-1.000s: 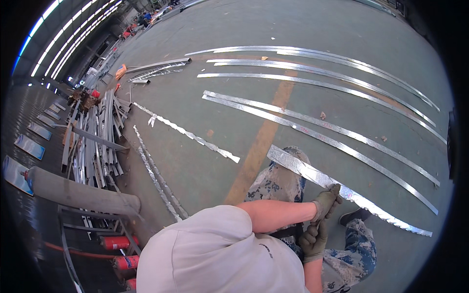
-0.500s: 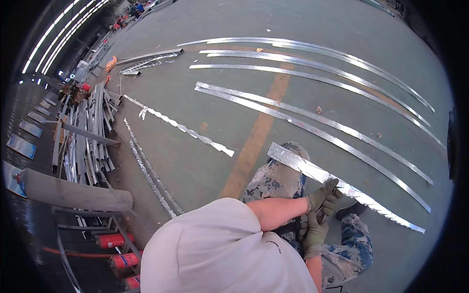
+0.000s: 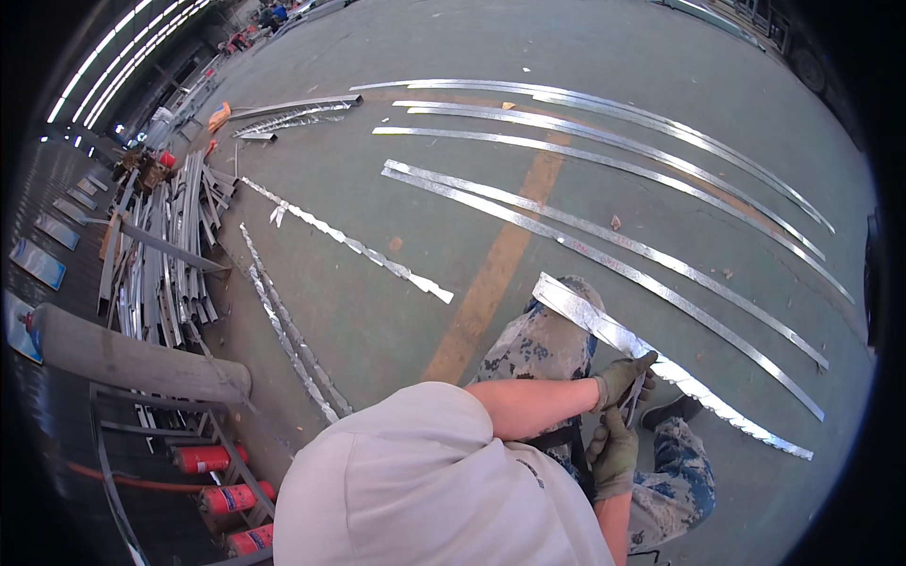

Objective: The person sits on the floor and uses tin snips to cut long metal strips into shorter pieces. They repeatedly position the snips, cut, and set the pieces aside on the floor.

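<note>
Head view: the gloved left hand [image 3: 623,377] and right hand [image 3: 613,453] close around a small tool [image 3: 634,401], too blurred to identify, against the metal strip [image 3: 604,325] lying across the knee [image 3: 547,330]. Steadying the strip firmly there seems wise.

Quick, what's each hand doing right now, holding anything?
Left hand: gloved, closed on the shiny metal strip lying across the knee.
Right hand: gloved, just below the strip; whether it grips anything cannot be told.
</note>
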A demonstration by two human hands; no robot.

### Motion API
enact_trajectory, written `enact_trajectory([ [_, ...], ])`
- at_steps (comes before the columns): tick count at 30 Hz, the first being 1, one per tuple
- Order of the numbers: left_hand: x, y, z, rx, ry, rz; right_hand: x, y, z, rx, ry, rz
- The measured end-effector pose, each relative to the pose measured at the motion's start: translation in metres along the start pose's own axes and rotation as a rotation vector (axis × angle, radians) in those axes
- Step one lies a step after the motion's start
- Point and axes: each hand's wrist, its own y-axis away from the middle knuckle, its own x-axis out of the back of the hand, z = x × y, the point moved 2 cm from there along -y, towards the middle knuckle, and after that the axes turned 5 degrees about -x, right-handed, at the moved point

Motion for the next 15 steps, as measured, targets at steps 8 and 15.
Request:
enact_trajectory([
  [8, 0.046, -0.021, 0.031, -0.225, 0.124, 0.074, -0.009, 0.003, -0.018, 0.009, 0.008, -0.133],
  [15, 0.029, -0.006, 0.035, -0.255, 0.185, 0.164, 0.007, -0.008, -0.004, -0.045, -0.183, -0.214],
])
